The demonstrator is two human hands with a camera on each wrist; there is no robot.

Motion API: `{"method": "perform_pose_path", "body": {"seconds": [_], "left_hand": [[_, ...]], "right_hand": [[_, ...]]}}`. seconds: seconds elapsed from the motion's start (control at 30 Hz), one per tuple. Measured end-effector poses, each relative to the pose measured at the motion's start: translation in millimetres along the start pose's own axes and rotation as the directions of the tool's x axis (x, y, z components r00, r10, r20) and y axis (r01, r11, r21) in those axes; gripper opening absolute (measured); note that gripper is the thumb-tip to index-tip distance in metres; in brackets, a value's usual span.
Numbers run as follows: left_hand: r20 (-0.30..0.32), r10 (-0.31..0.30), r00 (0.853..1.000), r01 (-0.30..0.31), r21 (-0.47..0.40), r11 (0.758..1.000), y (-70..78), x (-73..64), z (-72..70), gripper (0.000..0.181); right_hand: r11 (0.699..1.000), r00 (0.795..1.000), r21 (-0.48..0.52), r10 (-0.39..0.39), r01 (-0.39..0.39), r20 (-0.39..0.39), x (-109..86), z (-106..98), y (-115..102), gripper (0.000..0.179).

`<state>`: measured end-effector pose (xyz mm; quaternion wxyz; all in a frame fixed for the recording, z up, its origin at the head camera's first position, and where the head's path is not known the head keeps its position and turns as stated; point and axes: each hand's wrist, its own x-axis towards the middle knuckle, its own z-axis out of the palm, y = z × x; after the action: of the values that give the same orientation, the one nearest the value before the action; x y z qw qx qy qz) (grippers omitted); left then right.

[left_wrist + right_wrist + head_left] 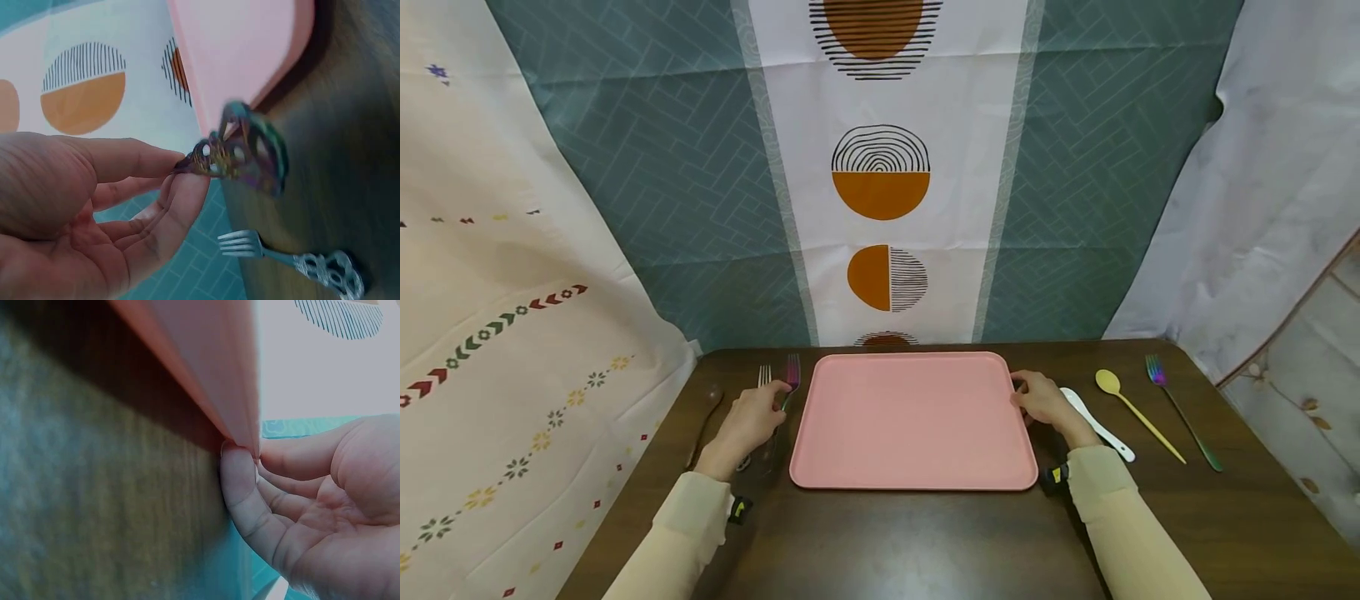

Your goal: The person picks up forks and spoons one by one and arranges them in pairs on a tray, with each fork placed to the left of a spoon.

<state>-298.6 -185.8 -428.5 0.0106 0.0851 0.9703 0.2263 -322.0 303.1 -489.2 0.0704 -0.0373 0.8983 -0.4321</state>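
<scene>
My left hand (748,421) pinches a multicoloured fork (793,372) between thumb and fingers. In the left wrist view its ornate openwork handle (240,153) sticks out past the fingertips, and its tines are hidden there. Beside it lies a silver fork (281,255) with a similar handle, partly covered by the hand in the head view. A pink rectangular tray (913,421) lies in the middle of the table. At its right side my right hand (1048,404) pinches the rim, thumb on one side and a finger (239,475) on the other.
A dark brown spoon (703,427) lies at the far left of the wooden table (925,550). To the right are a white spoon (1101,429), a yellow spoon (1142,417) and a rainbow-coloured fork (1183,412). Patterned cloth (700,208) hangs behind the table.
</scene>
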Motion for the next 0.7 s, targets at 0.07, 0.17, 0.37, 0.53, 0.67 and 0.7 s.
{"method": "perform_pose_path", "body": {"seconds": [0.07,0.17,0.37,0.53,0.67,0.7], "left_hand": [[-0.002,0.003,1.0,-0.003,-0.004,1.0,1.8,1.0,1.3,0.043],[-0.008,0.012,1.0,-0.012,-0.006,1.0,4.9,4.0,2.8,0.043],[-0.006,0.021,1.0,-0.021,0.016,1.0,13.4,12.3,7.2,0.041],[-0.012,0.029,1.0,-0.028,0.05,0.998,20.7,19.9,11.8,0.038],[-0.026,0.036,0.999,-0.035,0.041,0.999,28.6,25.1,17.9,0.033],[-0.024,0.04,0.999,-0.039,0.041,0.998,30.8,26.2,19.8,0.032]], "right_hand": [[1.0,1.0,0.001,-0.002,0.002,0.002,-0.4,1,-1,0.052],[1.0,1.0,-0.004,-0.009,0.009,-0.002,-1.3,1,-4,0.052],[1.0,1.0,-0.012,-0.018,0.018,-0.004,-1.9,-1,-6,0.052],[1.0,1.0,-0.003,0.004,-0.004,0.004,-3.0,1,-4,0.053],[1.0,1.0,0.002,0.005,-0.005,0.003,-3.4,0,-3,0.053],[1.0,1.0,0.003,0.004,-0.004,0.002,-3.3,0,-3,0.053]]}}
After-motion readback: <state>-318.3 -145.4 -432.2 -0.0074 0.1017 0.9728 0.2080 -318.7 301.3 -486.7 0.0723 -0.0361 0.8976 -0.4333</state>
